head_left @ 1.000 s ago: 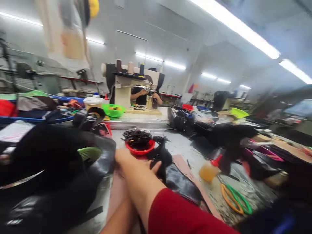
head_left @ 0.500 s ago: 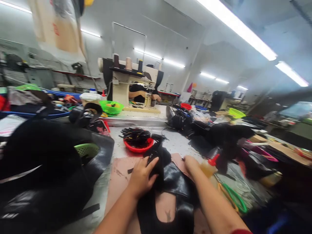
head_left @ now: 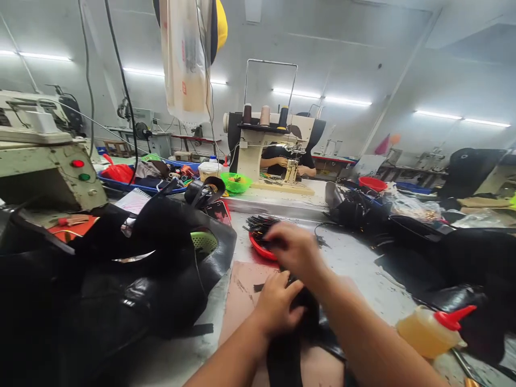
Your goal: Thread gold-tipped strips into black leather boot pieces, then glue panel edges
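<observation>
The black leather piece [head_left: 284, 355], with a glossy part, lies on a pinkish board [head_left: 237, 301]. My left hand [head_left: 278, 303] is closed over its upper part, with the thumb and index finger bent around the folded leather. Just above it, my right hand [head_left: 298, 252] is raised at the right side of a red basket [head_left: 258, 248] that holds a bundle of thin black strips [head_left: 262, 223]. Its fingers are curled together and smeared by motion; what they hold, if anything, is hidden. My right forearm covers much of the leather piece.
Black leather bags [head_left: 161, 279] crowd the left. To the right are a glue bottle [head_left: 429, 330] with a red nozzle and more black pieces [head_left: 459, 258]. Behind stands a sewing machine [head_left: 253, 156], with a co-worker's hands [head_left: 302, 170] beyond it.
My right hand has moved from the leather's right edge up and left, to the red basket. My left hand stays on the leather. The view has turned left.
</observation>
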Available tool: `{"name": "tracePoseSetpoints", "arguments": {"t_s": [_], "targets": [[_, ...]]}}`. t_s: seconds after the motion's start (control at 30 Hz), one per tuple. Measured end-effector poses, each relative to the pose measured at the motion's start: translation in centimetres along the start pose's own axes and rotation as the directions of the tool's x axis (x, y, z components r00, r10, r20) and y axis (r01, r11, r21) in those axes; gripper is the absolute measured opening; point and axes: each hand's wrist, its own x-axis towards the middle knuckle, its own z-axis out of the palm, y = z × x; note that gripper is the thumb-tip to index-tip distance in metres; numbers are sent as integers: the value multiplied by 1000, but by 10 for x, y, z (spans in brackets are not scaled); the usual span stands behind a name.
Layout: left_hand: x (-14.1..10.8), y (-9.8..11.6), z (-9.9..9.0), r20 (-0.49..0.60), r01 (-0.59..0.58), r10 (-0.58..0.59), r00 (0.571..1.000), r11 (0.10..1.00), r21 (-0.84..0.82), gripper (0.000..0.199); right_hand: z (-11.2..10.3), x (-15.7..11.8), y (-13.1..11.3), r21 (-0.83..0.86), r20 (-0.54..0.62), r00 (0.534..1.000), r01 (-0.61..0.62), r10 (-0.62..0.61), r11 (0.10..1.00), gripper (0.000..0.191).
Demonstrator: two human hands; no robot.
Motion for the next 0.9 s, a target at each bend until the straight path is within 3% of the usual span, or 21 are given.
{"name": "tracePoseSetpoints", "arguments": {"t_s": [0.07,0.13,0.17,0.23,0.33,0.4,0.43,0.5,0.53,0.57,0.6,0.67,0.73,0.77,0.83,0.9], "targets": [[-1,-2,1,-44,10,-13,999,998,-62,34,41,39,-29,45,185,978,90,-97,995,22],[-1,-3,-1,-80,33,-40,996,996,-81,25,66,65,-47,9,268,962,59,-59,998,24],[-2,-4,-2,-93,20,-28,995,997,-80,25,69,70,-51,1,275,960,48,-46,999,27],[-1,-5,-5,-102,-55,45,994,994,-95,27,56,60,-48,18,220,974,58,-61,998,29],[0,-6,-10,-76,-144,141,987,989,-43,39,1,-1,-15,5,119,990,76,-76,997,16],[1,-6,-11,-50,-146,149,988,988,51,53,-39,-61,16,-147,137,982,-109,129,983,18],[1,-5,-11,-38,-151,155,987,984,94,58,-56,-95,30,-253,146,943,-255,298,933,19],[2,-4,-10,-32,-143,149,988,977,156,63,-80,-161,48,-407,204,784,-477,587,779,25],[4,-3,-10,-36,-139,148,988,973,185,63,-85,-191,50,-432,237,732,-509,638,744,30],[6,-2,-11,-43,-130,143,989,967,220,61,-86,-218,48,-453,248,722,-502,645,736,32],[9,1,-13,-43,-124,140,989,958,259,59,-84,-239,43,-478,241,744,-468,624,743,33],[19,10,-23,9,-138,144,990,927,348,55,-68,-269,24,-484,197,841,-364,504,796,33],[33,27,-38,130,-207,167,977,877,434,48,-45,-280,3,-404,202,937,-187,286,896,42],[40,39,-45,192,-262,192,962,844,468,41,-31,-281,-6,-349,209,963,-89,170,933,47],[54,67,-55,218,-324,243,945,780,535,25,-4,-278,-19,-226,238,970,107,-52,968,39],[62,95,-52,288,-377,256,923,752,540,26,17,-268,-28,-197,265,955,187,-132,962,28]]}}
